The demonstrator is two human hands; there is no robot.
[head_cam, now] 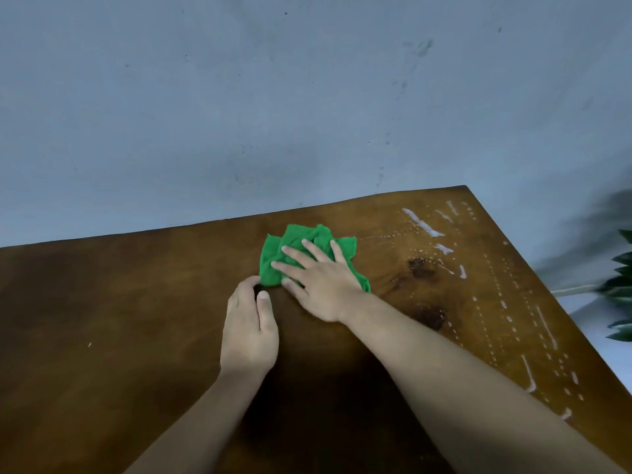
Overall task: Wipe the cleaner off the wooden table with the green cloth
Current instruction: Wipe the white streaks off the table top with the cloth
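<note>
A crumpled green cloth [294, 244] lies on the wooden table [119, 302] near its far edge. My right hand [321, 285] rests flat on top of the cloth with its fingers spread. My left hand [249, 330] sits just left of it, fingers curled at the cloth's near-left corner, thumb apart from the cloth. White streaks and dotted lines of cleaner [424, 227] cover the right part of the table, to the right of the cloth.
A pale blue-grey wall [273, 97] stands right behind the table's far edge. Green plant leaves [620, 285] show past the table's right edge. Dark knots [419, 266] mark the wood near the cleaner.
</note>
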